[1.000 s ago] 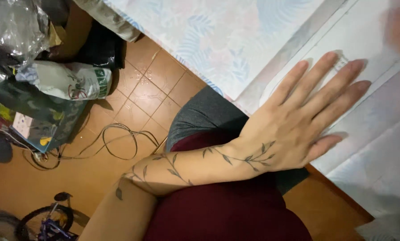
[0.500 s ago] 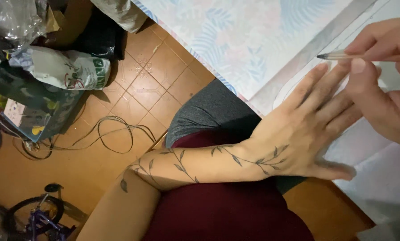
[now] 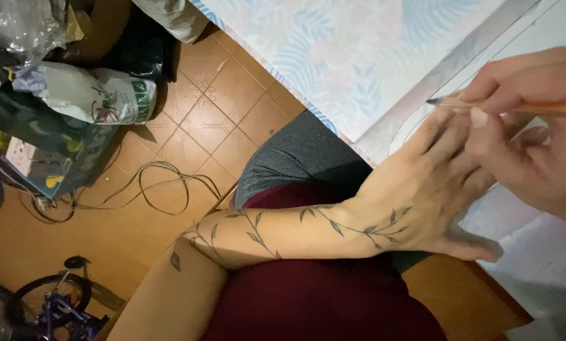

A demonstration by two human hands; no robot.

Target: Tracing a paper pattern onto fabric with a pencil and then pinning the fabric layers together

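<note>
My left hand (image 3: 415, 202) lies flat, palm down, on a white sheet of paper (image 3: 542, 259) at the table's edge. A leafy vine is drawn along its wrist and forearm. My right hand (image 3: 535, 151) is closed on an orange pencil (image 3: 548, 108), held sideways. The pencil's dark tip rests by the fingertips of my left hand. A thin curved pencil line shows on the paper just beyond those fingers. My right hand covers part of the left fingers.
A tablecloth (image 3: 346, 57) with pale blue leaves covers the table above. My lap shows grey cloth (image 3: 295, 158) and dark red cloth (image 3: 321, 297). On the tiled floor lie a looped cable (image 3: 163, 183), bags (image 3: 87, 95) and a small bicycle (image 3: 49, 309).
My right hand has come in from the right with the pencil and slid left over my left fingers. The left hand stays flat, its fingers now closer together.
</note>
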